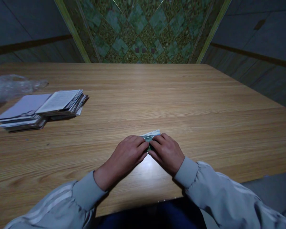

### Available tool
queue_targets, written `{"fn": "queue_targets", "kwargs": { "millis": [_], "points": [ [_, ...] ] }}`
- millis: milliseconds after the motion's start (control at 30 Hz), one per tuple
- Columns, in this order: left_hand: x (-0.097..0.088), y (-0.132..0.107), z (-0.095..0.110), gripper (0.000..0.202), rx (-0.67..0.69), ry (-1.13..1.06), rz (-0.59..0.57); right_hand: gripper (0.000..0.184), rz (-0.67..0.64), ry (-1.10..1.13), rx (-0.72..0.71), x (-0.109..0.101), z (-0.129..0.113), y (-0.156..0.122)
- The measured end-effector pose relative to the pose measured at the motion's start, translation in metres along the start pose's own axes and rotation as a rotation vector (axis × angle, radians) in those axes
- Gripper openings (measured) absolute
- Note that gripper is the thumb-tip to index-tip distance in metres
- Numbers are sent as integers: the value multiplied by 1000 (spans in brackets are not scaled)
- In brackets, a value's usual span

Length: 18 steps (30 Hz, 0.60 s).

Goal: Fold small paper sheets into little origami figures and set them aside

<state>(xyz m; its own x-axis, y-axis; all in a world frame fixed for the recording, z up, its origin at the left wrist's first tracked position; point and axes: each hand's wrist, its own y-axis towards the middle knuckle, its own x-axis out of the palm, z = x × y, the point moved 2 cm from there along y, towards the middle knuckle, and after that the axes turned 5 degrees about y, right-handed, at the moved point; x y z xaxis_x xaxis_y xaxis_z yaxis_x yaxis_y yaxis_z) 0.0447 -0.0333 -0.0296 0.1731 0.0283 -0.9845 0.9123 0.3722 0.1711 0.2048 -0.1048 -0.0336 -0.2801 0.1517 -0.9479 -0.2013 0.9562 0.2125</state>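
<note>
Close to the near edge of the wooden table (205,105), roughly midway along it, the person's two hands meet over a small folded piece of greenish paper (151,135). The left hand (127,152) lies palm down with its fingers curled and drawn together, the tips pressing on the paper's left part; the right hand (168,151) mirrors it, fingers bent and close, tips touching or nearly touching those of the left. Most of the paper is hidden beneath the fingertips, and only a pale strip shows past them on the far side, so whether it is pinched or merely pressed flat is hard to tell. The work in hand looks like creasing a fold, and doing it well would seem to call for keeping the edges lined up under one hand while the other runs firmly along the crease, pressing straight down onto the table rather than dragging the paper sideways. Grey sleeves (205,181) with pale stripes cover both forearms. Farther off, toward the left edge of the table, two overlapping stacks of paper sheets (41,109) lie well apart from the hands, the right-hand stack showing printed text on top. Beyond them, near the far left corner, sits a crumpled clear plastic wrapper (11,86).
</note>
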Motion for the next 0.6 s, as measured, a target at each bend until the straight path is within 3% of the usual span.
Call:
{"fn": "queue_targets", "kwargs": {
  "millis": [133,300,500,600],
  "points": [
    [6,-2,-2,13,-24,-20,100,15,81,-15,-23,5,3,-1],
    [11,-5,-14,13,-113,-320,209,11,141,7,-64,9,5,-5],
    [13,2,-18,5,-301,-487,209,13,173,52,-88,12,4,-4],
    [15,3,-16,6,-323,-499,201,17,187,113,-80,13,4,-3]
  ]
}}
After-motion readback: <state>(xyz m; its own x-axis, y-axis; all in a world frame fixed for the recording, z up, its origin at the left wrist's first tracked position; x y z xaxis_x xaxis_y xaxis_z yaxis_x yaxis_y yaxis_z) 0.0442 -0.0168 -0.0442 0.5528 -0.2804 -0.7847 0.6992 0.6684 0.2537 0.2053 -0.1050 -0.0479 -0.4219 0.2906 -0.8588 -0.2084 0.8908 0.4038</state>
